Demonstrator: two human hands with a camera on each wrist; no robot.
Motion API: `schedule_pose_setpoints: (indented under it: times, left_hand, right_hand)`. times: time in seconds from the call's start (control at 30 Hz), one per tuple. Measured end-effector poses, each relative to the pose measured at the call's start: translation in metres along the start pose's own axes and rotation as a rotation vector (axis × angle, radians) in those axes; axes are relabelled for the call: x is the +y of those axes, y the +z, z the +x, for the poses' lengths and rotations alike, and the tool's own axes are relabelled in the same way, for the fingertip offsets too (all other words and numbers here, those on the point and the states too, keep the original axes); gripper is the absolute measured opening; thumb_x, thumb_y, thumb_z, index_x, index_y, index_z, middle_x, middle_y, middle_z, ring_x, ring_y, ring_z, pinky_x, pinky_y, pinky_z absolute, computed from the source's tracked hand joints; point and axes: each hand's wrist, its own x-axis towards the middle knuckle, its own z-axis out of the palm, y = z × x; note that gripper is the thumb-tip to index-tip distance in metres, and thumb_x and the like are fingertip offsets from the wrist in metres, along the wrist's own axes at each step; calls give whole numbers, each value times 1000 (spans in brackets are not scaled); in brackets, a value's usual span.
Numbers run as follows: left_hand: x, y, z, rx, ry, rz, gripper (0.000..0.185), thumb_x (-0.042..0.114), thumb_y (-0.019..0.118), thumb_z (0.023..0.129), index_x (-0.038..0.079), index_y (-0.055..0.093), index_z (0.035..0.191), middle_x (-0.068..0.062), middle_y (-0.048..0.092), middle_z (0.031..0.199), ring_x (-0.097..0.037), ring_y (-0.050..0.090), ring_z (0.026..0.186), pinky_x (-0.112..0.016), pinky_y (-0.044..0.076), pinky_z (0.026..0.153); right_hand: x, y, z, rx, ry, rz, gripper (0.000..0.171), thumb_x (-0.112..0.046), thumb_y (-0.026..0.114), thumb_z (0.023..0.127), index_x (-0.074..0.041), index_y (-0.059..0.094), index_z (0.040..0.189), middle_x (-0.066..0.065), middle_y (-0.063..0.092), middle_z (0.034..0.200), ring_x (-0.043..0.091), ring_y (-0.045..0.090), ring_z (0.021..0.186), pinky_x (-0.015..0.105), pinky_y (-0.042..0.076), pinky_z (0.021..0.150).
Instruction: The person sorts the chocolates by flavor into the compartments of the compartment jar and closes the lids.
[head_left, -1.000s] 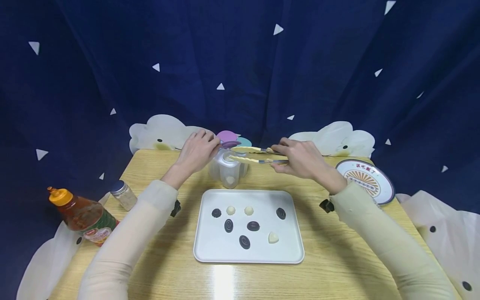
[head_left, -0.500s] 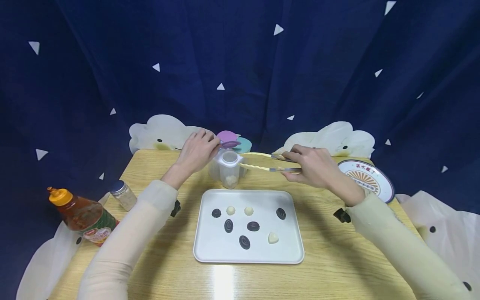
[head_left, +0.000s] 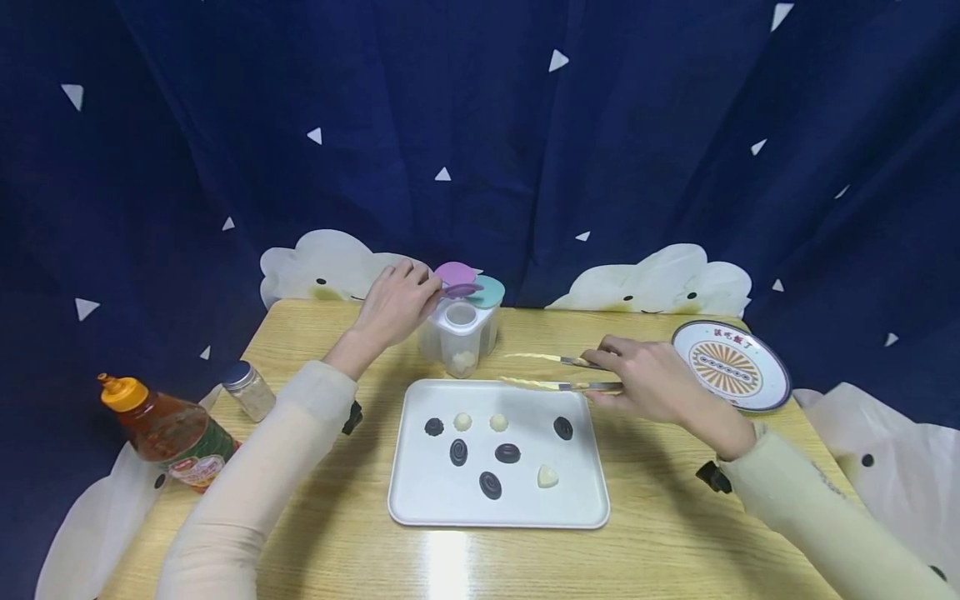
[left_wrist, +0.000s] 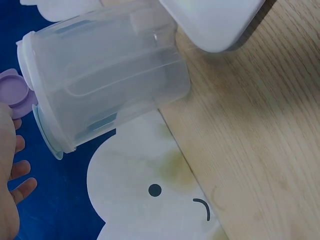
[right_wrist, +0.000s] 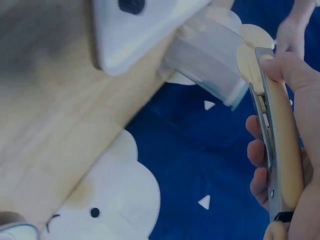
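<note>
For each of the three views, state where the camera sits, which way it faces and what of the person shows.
Head: looks forward and down at the tray, container, both hands and sleeves.
Left wrist: faces the container sideways; left hand at the edge, by the purple lid.
Right wrist: looks along the tongs in the right hand.
Shared: all show the container and tray.

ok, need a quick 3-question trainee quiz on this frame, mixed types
1. True or false: the right hand holds the tongs.
2. Which lid does the left hand hold open on the clear container? A purple, B teal, C white.
3. Fill in: the white tray carries ___ dark pieces and three pale ones.

Key: 1 true. 2 A, the purple lid. 3 five.
</note>
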Motion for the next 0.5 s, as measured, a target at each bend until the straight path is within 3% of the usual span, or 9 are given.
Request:
schedule_pose_setpoints:
  times: [0.5]
  left_hand:
    - [1, 0, 0, -11, -10, -6, 18, 26, 61, 107, 10, 69, 107, -11, 68, 104, -33, 60, 95, -43, 50, 78]
  right_hand:
    - [-19, 35, -34, -68, -5, 31, 52, -50, 90, 72, -17, 77, 110, -5, 70, 89, 4, 56, 61, 21, 37, 46]
